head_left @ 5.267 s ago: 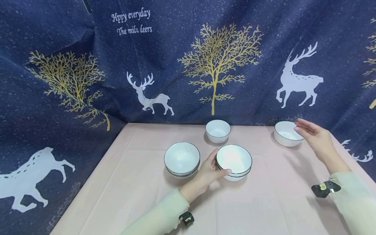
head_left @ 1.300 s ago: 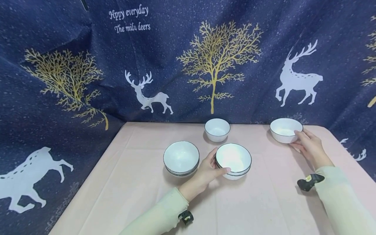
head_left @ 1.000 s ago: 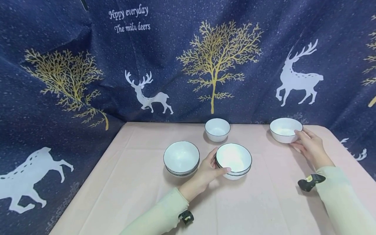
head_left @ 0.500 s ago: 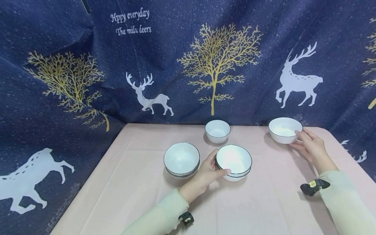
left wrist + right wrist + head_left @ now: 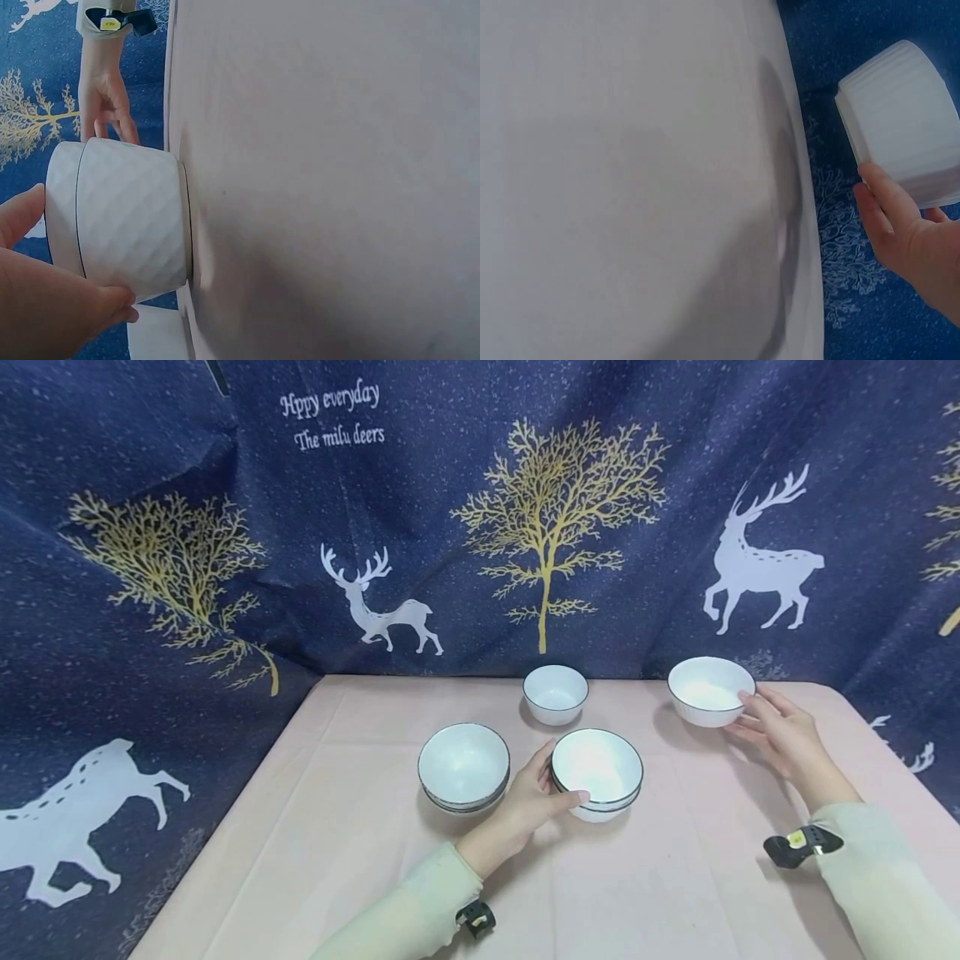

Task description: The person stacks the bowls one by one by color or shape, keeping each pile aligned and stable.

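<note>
Gripping the ribbed bowl (image 5: 707,695), the right hand (image 5: 791,739) has one fingertip at its rim and others low down by its base. The fingers are spread only as far as the bowl's side demands. In the right wrist view the bowl's base stands clear of the table (image 5: 622,893), so it is lifted, and its mouth faces up in the head view.

Nearer the person and well to the left of those right fingers, the left hand (image 5: 517,810) holds the gripped pile (image 5: 597,768), its thumb across the front and the other fingers around the left side. That spread is fairly wide, and the pile sits on the table. Its stacked rims show at least two bowls nested together; an exact count cannot be told.

Just left of the left fingers stands the other pile (image 5: 463,764), also nested, at least two deep by its rims; whether the back of the hand touches it is unclear. Straight beyond the left fingertips, behind the gripped pile, a small bowl (image 5: 555,693) stands alone and untouched.

Judging by this layout, the stacking is well along: two piles are formed. The bowl in the right fingers and the small one beyond the left fingers remain single, neither yet inside another.
</note>
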`<state>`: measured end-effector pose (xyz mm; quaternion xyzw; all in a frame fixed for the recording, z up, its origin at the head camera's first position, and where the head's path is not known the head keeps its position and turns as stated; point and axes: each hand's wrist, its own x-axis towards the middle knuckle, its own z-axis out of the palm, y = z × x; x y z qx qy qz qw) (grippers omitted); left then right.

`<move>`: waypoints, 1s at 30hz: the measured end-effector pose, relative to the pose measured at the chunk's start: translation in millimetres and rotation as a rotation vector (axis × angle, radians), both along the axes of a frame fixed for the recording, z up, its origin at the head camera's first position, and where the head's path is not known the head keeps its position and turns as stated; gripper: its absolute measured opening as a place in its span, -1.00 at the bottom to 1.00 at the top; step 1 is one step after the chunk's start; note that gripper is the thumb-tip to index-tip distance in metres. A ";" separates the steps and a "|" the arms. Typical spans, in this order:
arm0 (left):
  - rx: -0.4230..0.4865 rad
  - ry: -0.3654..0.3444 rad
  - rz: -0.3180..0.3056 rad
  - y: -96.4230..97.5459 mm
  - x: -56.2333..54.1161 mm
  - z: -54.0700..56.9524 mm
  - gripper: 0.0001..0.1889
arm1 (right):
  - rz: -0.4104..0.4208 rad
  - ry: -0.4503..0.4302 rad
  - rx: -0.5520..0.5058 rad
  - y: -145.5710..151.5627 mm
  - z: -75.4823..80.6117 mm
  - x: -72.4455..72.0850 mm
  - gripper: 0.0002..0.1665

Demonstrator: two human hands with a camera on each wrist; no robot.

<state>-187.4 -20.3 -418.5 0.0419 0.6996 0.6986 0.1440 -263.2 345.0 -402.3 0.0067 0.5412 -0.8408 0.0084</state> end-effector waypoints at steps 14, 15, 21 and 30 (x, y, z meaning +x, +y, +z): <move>0.012 -0.006 0.005 0.0 0.0 0.4 -0.02 | 0.057 0.038 0.061 -20.0 9.5 6.9 -0.02; 0.013 -0.006 0.006 0.1 -0.1 0.4 -0.02 | 0.064 0.044 0.064 -21.4 10.2 7.3 -0.02; 0.007 -0.003 0.012 0.8 -0.6 0.1 -0.03 | 0.106 0.048 0.043 -30.8 13.1 9.3 -0.02; 0.015 -0.004 0.008 -0.2 -0.7 -0.2 -0.03 | 0.150 0.058 0.039 -44.1 16.7 12.7 -0.05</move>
